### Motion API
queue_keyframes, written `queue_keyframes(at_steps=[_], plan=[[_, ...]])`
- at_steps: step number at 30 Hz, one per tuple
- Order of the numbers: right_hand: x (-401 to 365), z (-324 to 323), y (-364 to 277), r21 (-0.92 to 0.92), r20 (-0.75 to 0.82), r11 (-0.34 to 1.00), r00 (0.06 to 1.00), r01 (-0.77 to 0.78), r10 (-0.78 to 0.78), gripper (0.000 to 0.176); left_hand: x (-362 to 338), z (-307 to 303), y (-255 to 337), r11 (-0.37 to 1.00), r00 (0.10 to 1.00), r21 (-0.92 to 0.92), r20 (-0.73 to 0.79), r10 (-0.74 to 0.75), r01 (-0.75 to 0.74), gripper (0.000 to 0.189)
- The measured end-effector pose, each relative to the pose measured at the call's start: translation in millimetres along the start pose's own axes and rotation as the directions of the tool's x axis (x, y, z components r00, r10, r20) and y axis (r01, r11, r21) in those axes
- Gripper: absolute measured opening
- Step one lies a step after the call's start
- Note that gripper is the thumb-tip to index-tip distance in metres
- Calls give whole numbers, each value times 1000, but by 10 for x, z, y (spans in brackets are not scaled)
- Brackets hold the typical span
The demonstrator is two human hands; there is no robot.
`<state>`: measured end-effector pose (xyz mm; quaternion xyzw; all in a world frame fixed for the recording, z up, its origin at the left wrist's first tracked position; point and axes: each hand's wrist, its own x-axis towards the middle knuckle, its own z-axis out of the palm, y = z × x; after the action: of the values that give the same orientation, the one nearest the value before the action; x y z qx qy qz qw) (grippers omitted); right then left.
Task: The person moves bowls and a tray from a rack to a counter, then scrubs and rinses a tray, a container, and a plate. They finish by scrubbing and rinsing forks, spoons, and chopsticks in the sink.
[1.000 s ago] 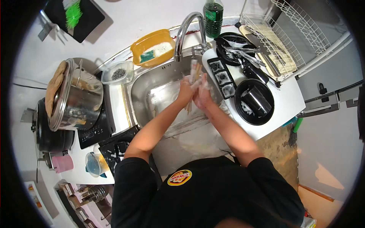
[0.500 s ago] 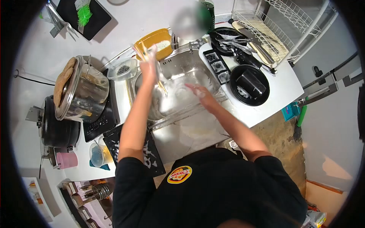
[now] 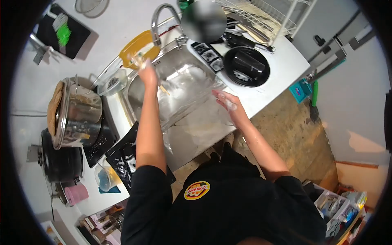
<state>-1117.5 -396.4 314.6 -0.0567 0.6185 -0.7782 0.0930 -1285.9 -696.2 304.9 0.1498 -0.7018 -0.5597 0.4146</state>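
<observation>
My left hand is closed around a bundle of chopsticks, thin and pale wooden, over the left side of the steel sink. Their upper ends are blurred in front of a yellow tub. White suds coat my right hand, which is held open with nothing in it above the sink's front right edge. A curved faucet rises behind the basin.
Right of the sink stand a black pan with a dark cup and a black divided tray. A clear container, a large steel pot and a wet black tray are on the left. Utensils lie near a wire rack.
The view has shifted and turned. My right hand has drawn back from over the basin toward its front right edge. My left hand still grips the chopsticks.
</observation>
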Motion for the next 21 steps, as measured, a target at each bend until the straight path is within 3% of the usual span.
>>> queue_keyframes(at_steps=[1, 3, 4, 7, 8, 11, 14, 16, 17, 19, 21], plan=[[-65, -70, 16, -7, -11, 1000, 1000, -9, 9, 44, -159, -59, -93, 878, 894, -173, 133, -429, 447, 22], [-218, -146, 56, -1, -11, 999, 999, -43, 43, 42, -334, -153, 391, 622, 765, -457, 262, -589, 635, 25], [-220, -161, 47, 10, -2, 999, 999, -48, 48, 41, -361, -159, 628, 599, 762, -491, 255, -594, 632, 34], [-208, -114, -27, 28, 71, 997, 995, -69, 67, 40, -257, -268, 863, 535, 795, -591, 399, -456, 604, 34], [-216, -104, -58, 27, 99, 996, 992, -82, 79, 40, -260, -251, 888, 622, 813, -525, 345, -468, 581, 34], [-275, -246, -112, -64, 229, 998, 973, -10, 24, 45, -238, -301, 611, 529, 703, -574, 121, -701, 625, 30], [-470, -662, -153, 6, 145, 1000, 989, -29, 28, 36, -319, -536, 347, 275, 613, -734, 236, -754, 621, 30], [-744, -1090, -189, 119, 7, 991, 998, -59, 58, 33, -480, -662, 362, 64, 624, -826, 370, -688, 561, 32], [-891, -1329, -214, 174, -56, 983, 995, -66, 77, 31, -629, -703, 375, 72, 680, -819, 420, -601, 570, 35], [-1193, -1810, -188, 183, -185, 976, 971, -118, 152, 28, -1128, -833, 613, -236, 661, -707, 708, -249, 667, 39], [-1542, -2247, -145, 208, -321, 960, 914, -187, 248, 27, -1997, -684, 1464, -249, 550, -624, 776, -307, 741, 39]])
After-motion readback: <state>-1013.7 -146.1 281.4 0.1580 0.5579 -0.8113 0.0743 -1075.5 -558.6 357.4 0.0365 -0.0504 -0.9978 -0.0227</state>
